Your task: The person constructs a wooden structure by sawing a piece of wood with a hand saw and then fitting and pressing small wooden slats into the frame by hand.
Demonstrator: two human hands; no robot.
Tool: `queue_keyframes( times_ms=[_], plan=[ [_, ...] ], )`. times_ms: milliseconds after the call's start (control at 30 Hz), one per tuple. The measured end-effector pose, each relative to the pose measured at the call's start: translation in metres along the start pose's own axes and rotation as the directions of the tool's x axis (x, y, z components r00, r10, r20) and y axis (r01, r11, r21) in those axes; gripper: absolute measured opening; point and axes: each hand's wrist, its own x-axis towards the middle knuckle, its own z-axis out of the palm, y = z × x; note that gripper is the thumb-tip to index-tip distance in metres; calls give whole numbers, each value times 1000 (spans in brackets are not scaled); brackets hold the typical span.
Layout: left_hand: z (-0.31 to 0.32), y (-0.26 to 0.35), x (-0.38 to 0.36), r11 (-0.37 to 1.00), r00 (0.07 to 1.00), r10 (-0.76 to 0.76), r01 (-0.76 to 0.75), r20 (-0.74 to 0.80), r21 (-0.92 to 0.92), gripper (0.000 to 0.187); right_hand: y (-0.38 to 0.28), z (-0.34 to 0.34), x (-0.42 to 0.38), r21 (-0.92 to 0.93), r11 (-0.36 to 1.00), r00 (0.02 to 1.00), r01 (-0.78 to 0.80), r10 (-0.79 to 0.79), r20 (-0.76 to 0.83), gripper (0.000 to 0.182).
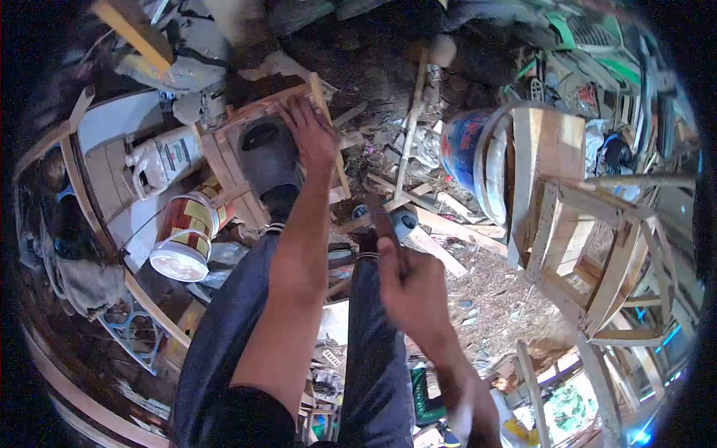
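My left hand (310, 134) lies with its fingers spread on a wooden frame (233, 168), near its upper right corner. My left foot, in a grey shoe (270, 153), rests on the same frame, beside the hand. My right hand (414, 295) is closed around a narrow dark brown tool (382, 220), held in front of my right leg. The tool points up and away from me; its far end is dark and its kind does not show. Below it, part of my other shoe (404, 221) is visible among wood strips.
To the left stand a paint bucket (181, 237) and a white jug (166, 159). At right are a large blue bucket (474, 160) and a small wooden frame stool (571, 231). Loose wood strips (459, 228) and debris litter the dirt floor. A thin pole (411, 127) stands ahead.
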Motion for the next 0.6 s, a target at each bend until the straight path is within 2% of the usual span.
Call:
queue_keyframes(
  times_ms=[100,167,200,233,300,333,400,433,467,533,567,600],
  plan=[
    [-8,5,0,996,999,-46,47,5,-70,46,-9,-4,7,-150,986,997,-68,73,32,44],
    [-6,0,2,999,990,-50,49,132,16,47,-18,0,15,-178,980,993,-93,105,56,42],
    [-6,1,5,992,989,-85,95,120,-81,49,-13,10,28,-204,979,1000,4,-1,16,41],
    [1,-5,3,990,988,-104,113,113,-83,49,-1,21,44,-236,966,994,102,-109,-16,41],
    [25,-16,-7,942,938,-57,-63,341,330,63,35,65,132,-93,989,972,119,-135,-195,47],
    [-16,1,11,986,967,-97,125,235,-108,63,9,72,154,-122,982,969,141,-162,-186,48],
    [-17,-2,15,993,971,-99,112,217,-48,59,-9,85,162,-159,974,973,161,-184,-142,49],
    [-16,-2,11,995,970,-94,99,222,-11,56,-2,85,154,-133,983,978,123,-142,-150,51],
    [-12,-3,8,986,976,-103,126,194,-108,58,8,84,142,-111,991,983,76,-93,-161,53],
    [-14,-7,5,985,960,-130,153,249,-78,58,0,77,108,61,991,979,119,-107,-174,55],
    [-9,-5,11,982,946,-150,175,289,-64,59,-15,60,73,-189,978,984,83,-110,-140,55],
    [-16,-2,-2,977,931,-174,205,322,-65,59,-17,46,38,-119,988,994,-99,94,-49,56]
  ],
)
